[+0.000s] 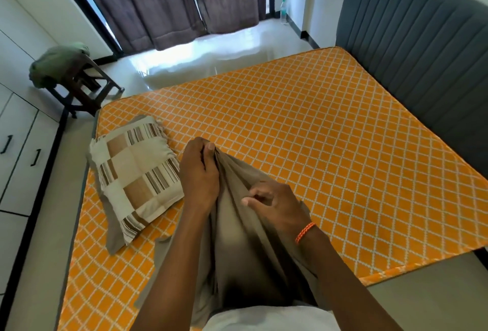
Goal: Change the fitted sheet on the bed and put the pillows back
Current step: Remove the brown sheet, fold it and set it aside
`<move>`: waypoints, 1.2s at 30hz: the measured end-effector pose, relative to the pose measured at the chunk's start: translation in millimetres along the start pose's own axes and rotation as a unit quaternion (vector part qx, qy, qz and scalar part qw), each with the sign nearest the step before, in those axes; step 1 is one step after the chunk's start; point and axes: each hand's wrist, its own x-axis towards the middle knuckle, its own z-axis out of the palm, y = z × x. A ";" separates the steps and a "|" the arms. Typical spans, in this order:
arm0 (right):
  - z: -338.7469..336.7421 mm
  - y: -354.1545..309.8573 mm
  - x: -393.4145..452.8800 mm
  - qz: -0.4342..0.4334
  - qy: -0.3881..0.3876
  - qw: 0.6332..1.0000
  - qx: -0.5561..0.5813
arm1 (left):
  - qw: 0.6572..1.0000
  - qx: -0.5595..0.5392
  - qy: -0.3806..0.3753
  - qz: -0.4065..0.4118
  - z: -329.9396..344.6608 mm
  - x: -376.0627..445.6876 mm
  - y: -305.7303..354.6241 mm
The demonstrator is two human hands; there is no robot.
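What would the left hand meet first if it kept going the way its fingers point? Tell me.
Probably nothing soon: the left hand, gripping the beige sheet, points up-frame across the bare orange mattress; depth is unclear. The patterned pillow lies off to its side.

A taupe fitted sheet (237, 238) hangs bunched in loose folds at 6 o'clock, over the near edge of the bare mattress (303, 124), orange with a white lattice print. Two stacked pillows (137, 172), checked beige and brown with striped patches, lie at 9 o'clock on the mattress, just beside the sheet.
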 end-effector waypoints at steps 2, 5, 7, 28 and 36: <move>17.8 0.4 -3.7 0.020 0.002 1.000 0.015 | 1.000 -0.006 0.007 0.011 -3.8 4.9 -1.5; 38.2 4.8 -6.6 0.043 0.044 0.998 -0.018 | 1.000 -0.016 0.013 0.022 -9.3 10.3 -6.1; 50.5 6.5 -9.1 0.050 0.070 0.995 -0.041 | 0.999 -0.020 0.014 0.023 -14.3 12.9 -9.6; 101.2 53.7 -56.1 0.297 0.258 0.914 -0.097 | 0.998 -0.037 0.046 0.035 -46.0 29.6 -48.7; 80.4 71.9 -72.5 0.350 0.270 0.896 -0.044 | 0.997 -0.018 0.076 -0.002 -62.1 45.6 -70.6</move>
